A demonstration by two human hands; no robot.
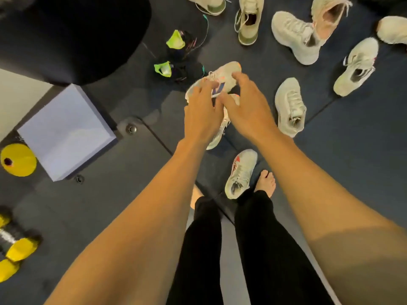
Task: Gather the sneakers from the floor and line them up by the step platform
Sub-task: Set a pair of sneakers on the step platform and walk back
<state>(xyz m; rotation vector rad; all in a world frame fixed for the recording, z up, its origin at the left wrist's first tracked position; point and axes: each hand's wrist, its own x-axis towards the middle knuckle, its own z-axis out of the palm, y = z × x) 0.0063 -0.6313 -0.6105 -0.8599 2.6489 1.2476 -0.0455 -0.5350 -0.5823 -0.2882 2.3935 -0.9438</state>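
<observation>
the sneaker lies right under the fingertips, its long axis crosswise to them. left hand and right hand are equally near, fingers half-curled over it; i cannot tell if they grip.

A flat yellow plastic marker cone sits on the dark rubber floor mat, yellow-and-black dumbbells lying apart from it.

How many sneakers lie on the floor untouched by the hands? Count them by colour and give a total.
White or cream sneakers: 8
Black sneakers with neon green: 2
Total: 10
Left out: the sneaker with a blue mark, gripped by the left hand and right hand, and another sneaker partly hidden below it.
</observation>
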